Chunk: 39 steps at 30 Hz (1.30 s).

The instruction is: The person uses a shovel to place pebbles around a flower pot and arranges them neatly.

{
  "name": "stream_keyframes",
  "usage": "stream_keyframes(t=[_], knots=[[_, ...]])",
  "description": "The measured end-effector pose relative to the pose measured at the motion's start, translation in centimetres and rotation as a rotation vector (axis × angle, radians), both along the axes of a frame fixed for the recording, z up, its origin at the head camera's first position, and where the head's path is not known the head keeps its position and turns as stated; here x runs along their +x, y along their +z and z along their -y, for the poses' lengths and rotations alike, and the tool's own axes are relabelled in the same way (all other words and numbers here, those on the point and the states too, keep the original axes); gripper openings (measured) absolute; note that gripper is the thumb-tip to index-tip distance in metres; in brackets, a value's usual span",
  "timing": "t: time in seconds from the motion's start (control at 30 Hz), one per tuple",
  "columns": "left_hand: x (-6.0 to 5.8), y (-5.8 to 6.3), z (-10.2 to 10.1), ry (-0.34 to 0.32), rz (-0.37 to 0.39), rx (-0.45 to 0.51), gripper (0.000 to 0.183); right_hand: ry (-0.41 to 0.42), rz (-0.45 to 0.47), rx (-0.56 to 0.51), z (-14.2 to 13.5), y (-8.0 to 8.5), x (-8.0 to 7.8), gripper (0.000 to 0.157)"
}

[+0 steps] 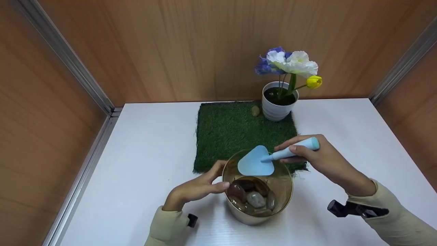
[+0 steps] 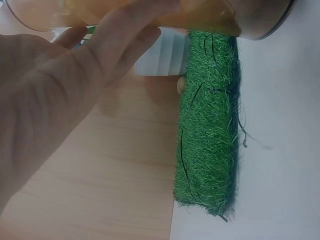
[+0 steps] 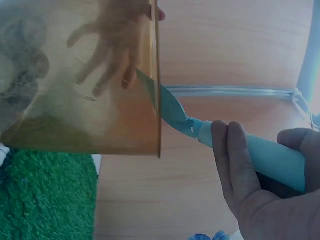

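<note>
An amber-tinted glass jar [image 1: 286, 191] stands on the white table with several smooth dark pebbles and a pale pebble [image 1: 256, 199] low inside. My left hand [image 1: 205, 184] holds the jar's left side, thumb near the rim; through the glass in the right wrist view its fingers look spread along the wall. My right hand [image 1: 307, 152] grips the handle [image 3: 270, 157] of a light blue garden trowel [image 1: 256, 162]. The trowel's blade [image 3: 172, 105] slants down across the rim, its tip just inside the jar. I see no pebble on the blade.
Behind the jar lies a green artificial grass mat [image 1: 232, 130]. A white ribbed pot [image 1: 277, 112] of purple, white and yellow flowers stands on its far right corner, beside a small tan pebble [image 1: 255, 111]. Wooden panels [image 1: 170, 51] border the table [image 1: 143, 143].
</note>
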<state>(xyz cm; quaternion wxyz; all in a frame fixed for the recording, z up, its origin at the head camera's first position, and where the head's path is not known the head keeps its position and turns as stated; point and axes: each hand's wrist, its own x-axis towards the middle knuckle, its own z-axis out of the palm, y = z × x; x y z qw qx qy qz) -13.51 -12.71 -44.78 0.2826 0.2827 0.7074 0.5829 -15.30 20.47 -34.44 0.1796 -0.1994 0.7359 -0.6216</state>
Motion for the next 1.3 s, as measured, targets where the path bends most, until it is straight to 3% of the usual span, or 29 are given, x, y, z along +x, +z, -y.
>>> stream_keyframes(t=[0.2, 0.33, 0.8, 1.0, 1.3], knots=[[0.0, -0.1, 0.0, 0.005, 0.022, 0.01, 0.055, 0.05, -0.137, 0.196, 1.3, -1.0, 0.7, 0.021], [0.0, -0.1, 0.0, 0.005, 0.025, 0.022, 0.055, 0.092, -0.207, 0.222, 2.1, -1.7, 1.0, 0.019], [0.1, -0.1, -0.1, 0.005, 0.038, 0.012, 0.056, 0.211, -0.262, 0.302, 4.2, -3.5, 1.9, 0.02], [0.0, -0.1, -0.1, 0.002, 0.032, 0.015, 0.057, 0.26, -0.262, 0.296, 5.0, -3.7, 2.2, 0.02], [0.0, 0.0, -0.1, -0.008, 0.01, -0.002, 0.057, 0.301, -0.263, 0.37, 6.1, -3.7, 2.6, 0.018]])
